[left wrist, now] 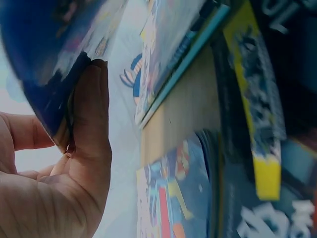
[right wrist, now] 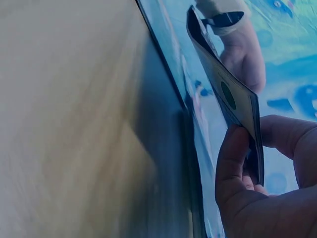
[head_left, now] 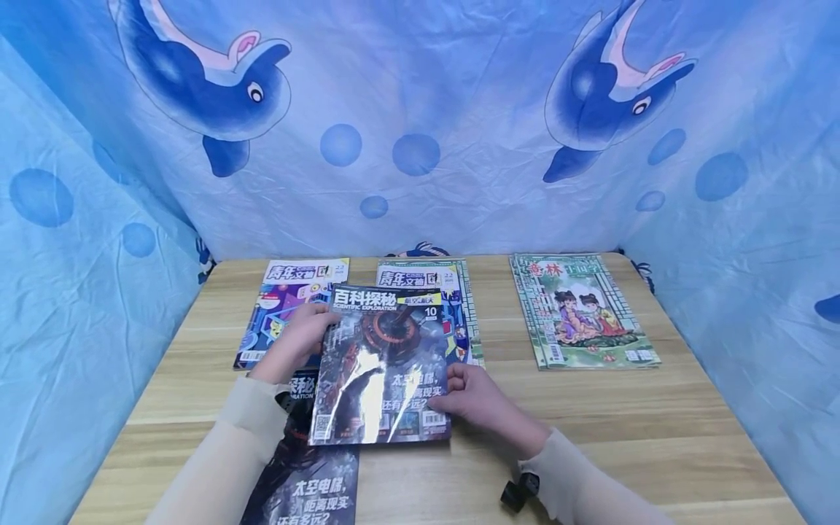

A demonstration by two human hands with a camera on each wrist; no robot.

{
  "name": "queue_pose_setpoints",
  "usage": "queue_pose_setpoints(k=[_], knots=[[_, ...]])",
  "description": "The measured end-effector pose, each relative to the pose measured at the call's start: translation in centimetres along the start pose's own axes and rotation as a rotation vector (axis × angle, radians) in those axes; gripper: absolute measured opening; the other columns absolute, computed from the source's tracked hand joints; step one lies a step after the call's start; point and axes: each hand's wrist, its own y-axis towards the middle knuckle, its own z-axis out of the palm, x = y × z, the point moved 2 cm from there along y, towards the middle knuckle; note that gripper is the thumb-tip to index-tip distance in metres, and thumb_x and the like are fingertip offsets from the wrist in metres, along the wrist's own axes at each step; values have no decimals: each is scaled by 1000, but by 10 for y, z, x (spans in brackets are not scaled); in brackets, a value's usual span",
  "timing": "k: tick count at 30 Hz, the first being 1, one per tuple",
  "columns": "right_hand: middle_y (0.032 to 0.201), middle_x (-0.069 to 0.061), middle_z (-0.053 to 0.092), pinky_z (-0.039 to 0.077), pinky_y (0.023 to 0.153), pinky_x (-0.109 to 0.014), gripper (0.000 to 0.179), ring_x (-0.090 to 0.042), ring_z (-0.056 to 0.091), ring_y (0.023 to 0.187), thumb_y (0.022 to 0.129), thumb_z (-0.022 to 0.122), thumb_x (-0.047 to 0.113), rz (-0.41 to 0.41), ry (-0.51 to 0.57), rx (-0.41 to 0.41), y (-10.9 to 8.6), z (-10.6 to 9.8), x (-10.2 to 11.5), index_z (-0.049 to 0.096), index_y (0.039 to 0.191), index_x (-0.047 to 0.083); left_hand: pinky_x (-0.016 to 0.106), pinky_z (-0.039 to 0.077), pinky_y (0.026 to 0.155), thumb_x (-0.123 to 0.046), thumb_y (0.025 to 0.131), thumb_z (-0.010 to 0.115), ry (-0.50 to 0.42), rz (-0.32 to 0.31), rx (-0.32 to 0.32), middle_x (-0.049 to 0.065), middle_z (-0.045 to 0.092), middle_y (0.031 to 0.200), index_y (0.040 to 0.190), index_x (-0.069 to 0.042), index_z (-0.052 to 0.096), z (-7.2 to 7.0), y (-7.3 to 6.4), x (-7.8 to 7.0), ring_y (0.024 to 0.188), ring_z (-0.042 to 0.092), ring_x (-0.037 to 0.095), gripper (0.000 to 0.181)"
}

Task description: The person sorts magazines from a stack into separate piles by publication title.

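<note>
fingers of the left hand (head_left: pixel 300 337): curled onto the left edge of the raised magazine (head_left: pixel 387 364), high up, parted only by its thickness.
fingers of the right hand (head_left: pixel 484 399): pinching the right edge lower down, thumb on the cover, likewise parted only by the magazine's thickness.
raised magazine: held off the table between both hands, tilted, its dark cover facing the head camera, a bright glare on it; the white title reads "scientific exploration".
front magazine (head_left: pixel 321 488): dark, with matching lettering, partly hidden by the left sleeve (head_left: pixel 243 437) and the raised magazine.
back-left magazine (head_left: pixel 275 306): purple title, colourful cover, just beyond the left hand.
middle pile (head_left: pixel 420 278): another purple-titled cover over a green-bordered magazine (head_left: pixel 474 321), partly hidden behind the raised one.
right pile (head_left: pixel 584 313): green covers, the top one showing two drawn figures, well apart from the hands.
wooden table (head_left: pixel 689 437): pale, grained, under all the piles.
backdrop (head_left: pixel 459 73): blue cloth printed with dolphins and bubbles, behind and at both sides.
</note>
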Motion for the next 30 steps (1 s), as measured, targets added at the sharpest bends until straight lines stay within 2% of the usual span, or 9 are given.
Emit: queue_pose_setpoints(k=[6, 9, 12, 16, 22, 27, 30], knots=[[68, 0, 57, 43, 53, -22, 30, -12, 50, 59, 79, 85, 7, 14, 17, 60, -2, 17, 2, 61, 95, 1, 32, 52, 53, -13, 105, 52, 26, -34, -10, 5, 50, 76, 90, 2, 48, -15, -18, 11, 59, 49, 14, 21], [74, -5, 66, 49, 58, -24, 30, -14, 59, 64, 79, 85, 5, 27, 38, 93, -5, 25, 2, 64, 99, -1, 33, 54, 54, -14, 105, 53, 37, -46, 9, 6, 55, 77, 95, 4, 52, -21, -24, 15, 59, 53, 14, 20], [79, -9, 71, 54, 63, -27, 30, -17, 66, 69, 79, 84, 2, 37, 50, 122, -8, 33, 0, 65, 102, -1, 35, 57, 56, -15, 105, 51, 60, -45, 40, 9, 63, 83, 107, 7, 57, -26, -31, 19, 63, 61, 17, 23], [81, -10, 72, 55, 64, -27, 32, -18, 67, 71, 77, 83, -1, 46, 65, 156, -12, 46, -1, 65, 104, -1, 37, 57, 57, -15, 106, 50, 106, -63, 64, 12, 63, 85, 111, 8, 56, -36, -41, 26, 64, 62, 19, 25], [81, -12, 73, 56, 64, -27, 36, -20, 69, 72, 77, 83, -3, 69, 89, 199, -16, 65, 1, 66, 109, -1, 39, 59, 58, -15, 105, 50, 121, -102, 59, 13, 67, 86, 117, 10, 57, -50, -54, 36, 63, 63, 19, 28], [81, -15, 73, 59, 59, -30, 28, -24, 72, 71, 82, 80, 0, 112, 135, 202, -21, 76, 2, 65, 106, -2, 38, 59, 59, -14, 105, 51, 122, -142, 55, 12, 69, 88, 118, 11, 59, -54, -64, 42, 66, 64, 20, 29], [83, -16, 74, 61, 64, -34, 26, -28, 73, 75, 84, 77, 0, 124, 168, 210, -22, 80, 2, 64, 106, -3, 39, 59, 60, -14, 105, 51, 120, -141, 54, 12, 69, 91, 119, 11, 58, -57, -68, 45, 70, 66, 22, 30]])
